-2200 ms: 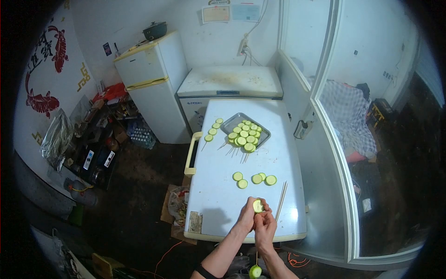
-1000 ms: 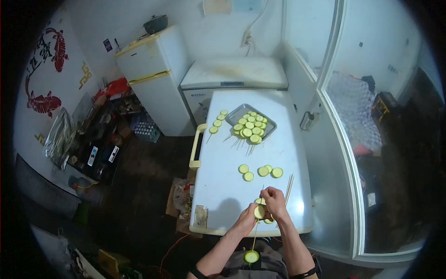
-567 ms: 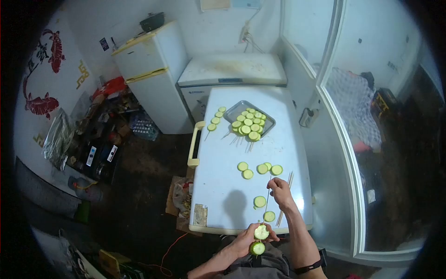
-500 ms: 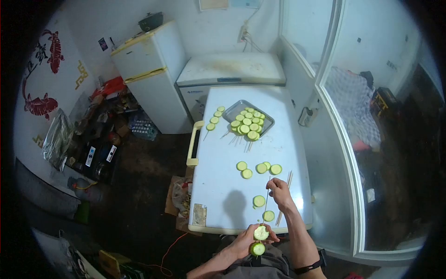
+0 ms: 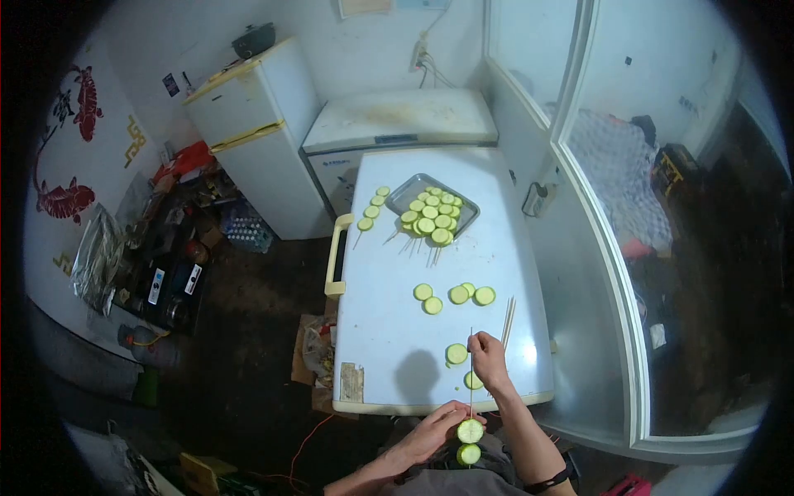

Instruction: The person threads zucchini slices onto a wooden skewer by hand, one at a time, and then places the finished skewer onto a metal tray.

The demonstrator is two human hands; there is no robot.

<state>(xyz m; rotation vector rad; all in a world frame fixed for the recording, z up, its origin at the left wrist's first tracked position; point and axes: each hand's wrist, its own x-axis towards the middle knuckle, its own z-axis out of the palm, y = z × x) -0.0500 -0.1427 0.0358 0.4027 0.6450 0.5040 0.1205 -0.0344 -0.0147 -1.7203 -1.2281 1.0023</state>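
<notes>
Just past the near edge of the white table, my left hand [image 5: 442,423] is closed round the upper of two green-rimmed slices [image 5: 470,431], which are threaded on a thin wooden skewer [image 5: 471,388]. The lower slice [image 5: 468,454] hangs below it, near my lap. My right hand [image 5: 486,354] pinches the skewer near its upper end, above the table. Beside that hand lie a loose slice [image 5: 456,354] and another, partly covered by the wrist. Bare skewers [image 5: 508,318] lie to its right.
A metal tray [image 5: 469,217] holds a heap of skewered slices, with one skewered row [image 5: 372,212] to its left. Several loose slices [image 5: 432,305] lie mid-table. A white freezer [image 5: 405,120] stands behind the table [image 5: 380,339]; a glass partition is at right.
Both hands have shifted slightly down with the skewer and its two slices. My right wrist now covers part of a loose slice. The whole view has moved a little.
</notes>
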